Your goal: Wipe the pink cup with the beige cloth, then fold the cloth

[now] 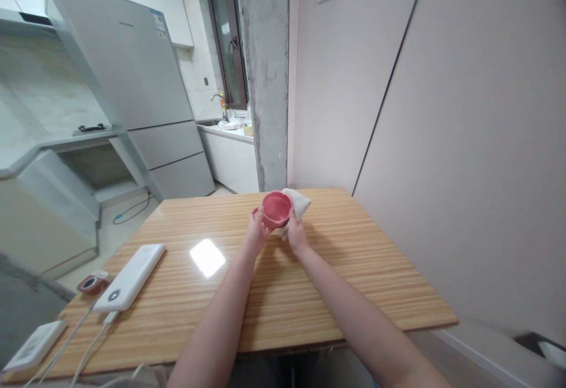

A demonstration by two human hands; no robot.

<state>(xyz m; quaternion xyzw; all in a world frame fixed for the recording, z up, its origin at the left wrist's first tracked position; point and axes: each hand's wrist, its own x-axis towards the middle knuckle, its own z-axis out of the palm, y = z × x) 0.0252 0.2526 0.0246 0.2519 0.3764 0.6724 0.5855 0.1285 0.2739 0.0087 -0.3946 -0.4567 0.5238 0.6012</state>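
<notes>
- I see the left hand (255,230) closed on the left side of a small pink bowl (276,209), fingers curled against its outer wall.
- The bowl is held above the far half of the tabletop (309,282), tilted so its open mouth faces the camera; the inside shows pink, and I cannot tell whether anything is in it.
- The right hand (295,233) grips a pale folded cloth (297,205) and presses it against the bowl's right side, at about 3 o'clock from the bowl.
- The cloth sticks out beyond the right hand toward 1 o'clock, touching the bowl's rim on that side.
- Both forearms run in from the bottom edge of the view and meet at the bowl near the middle of the frame.
- On the tabletop at 8 o'clock from the hands, well apart from them, lies a white power bank (131,276) with white cables trailing to the near edge.
- Just beside the power bank, at its 9 o'clock, sits a small red-and-black device (91,284); I cannot tell what it is.
- At the near left corner lies a flat white box (33,345).
- Beyond the tabletop at 10 o'clock stands a grey refrigerator (132,81); at 12 o'clock, a bare concrete pillar (265,69), with a sink tap (219,100) to its left.
</notes>
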